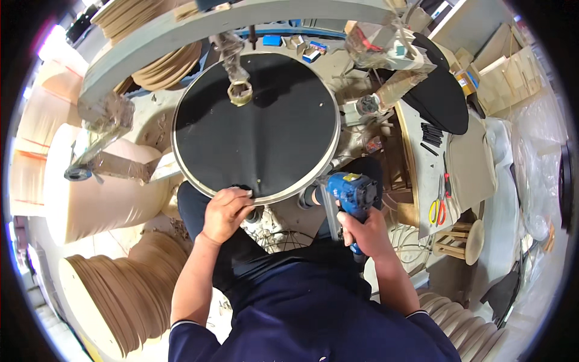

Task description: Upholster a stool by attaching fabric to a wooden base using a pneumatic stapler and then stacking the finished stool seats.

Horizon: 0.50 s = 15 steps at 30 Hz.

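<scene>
1. While the person's dark blue shirt [313,314] fills the near part of the scene, a round panel [333,139] lies in the middle, just beyond the lap. Black cloth [283,133] covers its face, with a pale rim showing around it.
2. The left hand [226,211] is at the panel's near edge, thumb and fingers drawn together. They seem to pinch the cloth's edge there, though the fingers partly hide it.
3. The right hand [365,232] is wrapped around the handle of a blue tool, apparently a staple gun [353,192]. The tool is just beside the near right rim; whether its nose touches anything, I cannot tell.
4. A soft ridge in the cloth runs from the middle toward the near edge. Good work here probably means pulling the cloth evenly toward the body until that ridge flattens, then fastening close to the pinch.
5. The gun is best set square to the rim, with the left fingertips well aside from its nose.
6. On the right, a bench [425,181] carries short black strips [432,136] and scissors [442,211] with bright handles. Stacked pale boards [120,301] lie near left.
</scene>
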Motion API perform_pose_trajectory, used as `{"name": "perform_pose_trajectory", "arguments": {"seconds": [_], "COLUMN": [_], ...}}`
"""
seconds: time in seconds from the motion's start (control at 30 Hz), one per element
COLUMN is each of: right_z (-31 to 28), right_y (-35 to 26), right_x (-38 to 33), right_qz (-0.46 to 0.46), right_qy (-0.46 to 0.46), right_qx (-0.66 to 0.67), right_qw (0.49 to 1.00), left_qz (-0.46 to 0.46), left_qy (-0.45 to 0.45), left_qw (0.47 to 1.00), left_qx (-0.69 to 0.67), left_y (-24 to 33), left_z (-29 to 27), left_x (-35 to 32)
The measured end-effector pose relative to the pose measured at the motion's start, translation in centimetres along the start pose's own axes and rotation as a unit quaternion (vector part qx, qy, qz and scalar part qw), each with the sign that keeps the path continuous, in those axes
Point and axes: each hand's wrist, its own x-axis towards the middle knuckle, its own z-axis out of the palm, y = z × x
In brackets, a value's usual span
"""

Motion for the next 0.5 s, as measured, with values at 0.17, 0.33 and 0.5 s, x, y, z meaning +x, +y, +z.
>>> {"name": "perform_pose_trajectory", "arguments": {"seconds": [0.17, 0.33, 0.5], "right_z": [-0.2, -0.8, -1.1], "right_y": [0.5, 1.1, 1.2], "right_x": [-0.5, -0.8, -0.9], "right_qz": [0.019, -0.008, -0.009], "right_qy": [-0.021, -0.032, -0.032], "right_qx": [-0.016, -0.049, -0.085], "right_qw": [0.999, 0.998, 0.996], "left_qz": [-0.064, -0.064, -0.014], "left_qy": [-0.065, 0.017, 0.023], "left_qw": [0.996, 0.994, 0.995], "left_qx": [0.023, 0.089, 0.1], "left_y": [0.1, 3.5, 6.9], "left_z": [-4.9, -1.9, 4.7], "left_x": [1.0, 2.5, 5.4]}}
